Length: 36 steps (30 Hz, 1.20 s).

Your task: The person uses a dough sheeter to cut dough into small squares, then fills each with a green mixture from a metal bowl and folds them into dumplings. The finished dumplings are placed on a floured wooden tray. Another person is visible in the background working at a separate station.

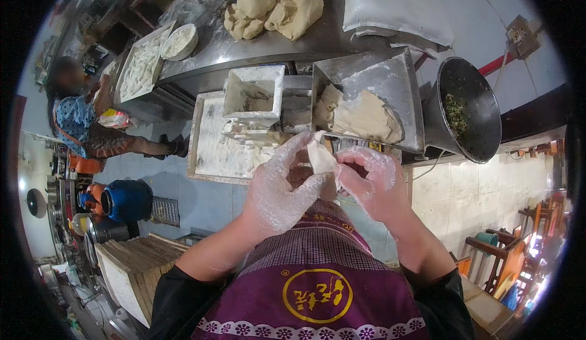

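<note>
Thin dough piece between floury left hand and right hand, near the metal hopper.
Both half-curled, pinching its edges; I can't make out the fingers behind it.

Two hands, one dough piece
There were also one square hopper, one conical pot, one blue barrel and one co-worker.

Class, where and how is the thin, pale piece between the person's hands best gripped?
Probably by its long side edges, in a light thumb-and-finger pinch: left hand from the left, right hand from the right. The pale piece is thin and looks soft, and its length points away from the body, so each edge faces a hand.
</note>
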{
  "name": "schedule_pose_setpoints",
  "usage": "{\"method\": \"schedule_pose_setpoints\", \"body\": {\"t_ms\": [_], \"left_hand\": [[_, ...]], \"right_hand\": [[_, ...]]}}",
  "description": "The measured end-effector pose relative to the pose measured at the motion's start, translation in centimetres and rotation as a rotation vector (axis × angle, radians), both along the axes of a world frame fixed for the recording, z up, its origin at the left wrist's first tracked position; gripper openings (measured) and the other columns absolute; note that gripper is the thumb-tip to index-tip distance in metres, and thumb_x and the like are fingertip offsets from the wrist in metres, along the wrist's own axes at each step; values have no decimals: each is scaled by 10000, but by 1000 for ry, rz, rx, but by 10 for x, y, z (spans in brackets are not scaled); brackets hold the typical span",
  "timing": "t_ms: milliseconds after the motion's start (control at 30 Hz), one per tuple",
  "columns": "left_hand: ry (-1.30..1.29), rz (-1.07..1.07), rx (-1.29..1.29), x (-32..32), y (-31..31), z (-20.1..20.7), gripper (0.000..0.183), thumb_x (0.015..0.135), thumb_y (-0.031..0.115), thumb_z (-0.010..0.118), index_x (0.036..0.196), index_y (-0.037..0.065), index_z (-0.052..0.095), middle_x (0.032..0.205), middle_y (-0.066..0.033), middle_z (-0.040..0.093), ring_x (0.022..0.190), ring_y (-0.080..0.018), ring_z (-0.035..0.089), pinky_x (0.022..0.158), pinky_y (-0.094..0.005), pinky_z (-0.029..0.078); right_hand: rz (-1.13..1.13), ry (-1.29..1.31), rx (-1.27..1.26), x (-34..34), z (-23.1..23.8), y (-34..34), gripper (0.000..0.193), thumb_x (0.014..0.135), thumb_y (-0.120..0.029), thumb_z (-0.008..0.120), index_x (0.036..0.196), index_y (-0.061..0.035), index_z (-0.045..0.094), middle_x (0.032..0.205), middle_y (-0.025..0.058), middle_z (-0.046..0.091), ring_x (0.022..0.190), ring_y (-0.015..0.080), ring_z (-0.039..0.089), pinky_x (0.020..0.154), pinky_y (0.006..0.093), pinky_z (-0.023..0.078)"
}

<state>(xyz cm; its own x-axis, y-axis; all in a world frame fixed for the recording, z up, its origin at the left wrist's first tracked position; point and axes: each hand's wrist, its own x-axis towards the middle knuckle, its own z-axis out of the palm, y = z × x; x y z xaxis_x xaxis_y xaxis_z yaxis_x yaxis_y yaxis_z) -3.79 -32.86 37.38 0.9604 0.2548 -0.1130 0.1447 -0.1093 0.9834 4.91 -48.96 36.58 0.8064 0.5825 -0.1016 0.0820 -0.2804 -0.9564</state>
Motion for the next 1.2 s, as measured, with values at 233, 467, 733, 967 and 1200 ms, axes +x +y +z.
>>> {"method": "schedule_pose_setpoints", "body": {"t_ms": [233, 467, 733, 967, 1200], "left_hand": [[103, -84, -9, 3, 0, 3, 432, 913, 60, 560, 1322, -54, 480, 982, -131, 668, 822, -147, 663, 726, -283, 536], [51, 5, 15, 4, -5, 0, 309, 995, 160, 485, 1165, -80, 581, 882, -141, 682, 800, -150, 674, 695, -284, 542], [16, 31, -227, 2, -8, -6, 349, 982, 141, 540, 1258, -72, 515, 981, -120, 664, 830, -159, 670, 739, -276, 540], [-16, -23, -462, 6, -7, -20, 571, 910, -51, 533, 1437, -73, 314, 1240, -143, 574, 1057, -187, 611, 894, -310, 509], [-87, -76, -544, 5, -7, -27, 622, 870, -112, 507, 1449, -87, 281, 1308, -179, 528, 1152, -224, 567, 973, -350, 483]], "right_hand": [[-6, 337, 114, 11, 1, -4, 149, 860, -124, 624, 943, -9, 670, 801, 52, 665, 664, 111, 614, 611, 266, 485], [-8, 395, 279, 1, -4, -7, 208, 900, -171, 649, 998, 13, 652, 787, 47, 644, 641, 88, 575, 585, 249, 468], [-5, -1, 7, -4, -14, -13, 222, 820, -185, 669, 923, 12, 673, 830, 158, 680, 678, 224, 654, 661, 329, 503], [-126, 606, 300, -1, -13, -7, 198, 870, -104, 614, 989, 49, 655, 810, 126, 676, 646, 172, 637, 613, 292, 514], [-148, 270, 246, -3, -22, -7, 273, 865, -107, 639, 1086, 53, 628, 874, 84, 675, 706, 134, 634, 671, 265, 519]]}}
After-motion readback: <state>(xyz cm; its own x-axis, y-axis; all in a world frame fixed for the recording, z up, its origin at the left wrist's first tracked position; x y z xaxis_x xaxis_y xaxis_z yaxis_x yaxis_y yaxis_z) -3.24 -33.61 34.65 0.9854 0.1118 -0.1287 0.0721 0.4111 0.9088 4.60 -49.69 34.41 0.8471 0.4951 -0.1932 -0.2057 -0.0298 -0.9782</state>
